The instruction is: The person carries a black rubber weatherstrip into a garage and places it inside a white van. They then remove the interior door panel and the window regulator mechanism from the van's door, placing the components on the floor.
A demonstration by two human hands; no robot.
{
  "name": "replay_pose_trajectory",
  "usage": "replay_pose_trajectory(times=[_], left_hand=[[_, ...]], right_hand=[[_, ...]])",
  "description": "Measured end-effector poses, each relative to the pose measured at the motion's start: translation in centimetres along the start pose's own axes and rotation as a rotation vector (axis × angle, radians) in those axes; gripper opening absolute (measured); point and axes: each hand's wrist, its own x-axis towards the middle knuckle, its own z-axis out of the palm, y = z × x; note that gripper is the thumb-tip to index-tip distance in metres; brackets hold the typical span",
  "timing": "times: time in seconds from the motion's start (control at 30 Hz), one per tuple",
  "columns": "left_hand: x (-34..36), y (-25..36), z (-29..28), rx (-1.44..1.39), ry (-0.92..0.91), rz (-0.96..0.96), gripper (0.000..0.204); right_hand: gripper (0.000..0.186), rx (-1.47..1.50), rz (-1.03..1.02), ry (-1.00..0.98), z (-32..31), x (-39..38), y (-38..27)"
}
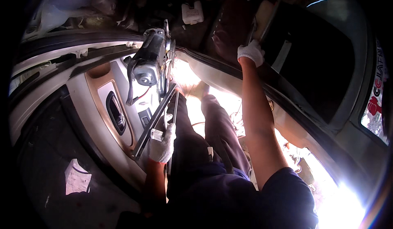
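Note:
My left hand [163,145], in a white knit glove, is closed around the rail of a window regulator [144,137]. Long dark metal rails run up from my hand to the regulator's black electric motor [151,59], which hangs over the door with a short cable beside it. My right hand [251,53], also gloved, reaches far forward to the edge of the car's opening. Its fingers are curled by a long light-brown piece [264,18], in shadow; what exactly they grip is hard to make out.
An open car door with a beige and tan inner panel [88,110] stands at the left, its pull handle [116,112] facing me. The car's side with dark glass [315,61] is at the right. A white container [192,13] lies in the dark interior. Strong glare whitens the ground.

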Motion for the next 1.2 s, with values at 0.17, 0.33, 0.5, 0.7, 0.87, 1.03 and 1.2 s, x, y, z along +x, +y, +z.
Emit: replay_pose_trajectory(times=[0.17,0.33,0.5,0.7,0.87,1.03,1.2], left_hand=[[-0.4,-0.5,0.0,-0.092,0.017,-0.008,0.027],[0.4,-2.2,-1.6,0.314,0.03,0.218,0.03],[0.5,-2.5,-1.5,0.158,0.075,0.088,0.029],[0.5,-4.6,-2.0,0.524,-0.042,0.322,0.031],[0.7,-3.0,-1.7,0.566,-0.045,0.2,0.03],[0.2,-3.7,-1.4,-0.114,0.035,0.103,0.028],[0.1,-4.5,-2.2,0.915,0.123,0.484,0.018]], right_hand=[[0.019,1.603,0.083,-0.595,0.3,-1.0,2.4],[0.009,2.211,0.274,-1.025,-4.0,-8.9,3.3],[0.029,1.84,0.028,-1.224,-3.9,-17.7,3.5],[0.031,1.512,-0.272,-1.215,-2.1,-28.7,1.5],[0.026,1.312,-0.268,-1.174,-4.0,-29.9,1.1],[0.025,1.101,-0.389,-1.147,-5.5,-29.6,1.5],[0.025,1.141,-0.267,-1.203,-4.7,-28.9,2.7]])
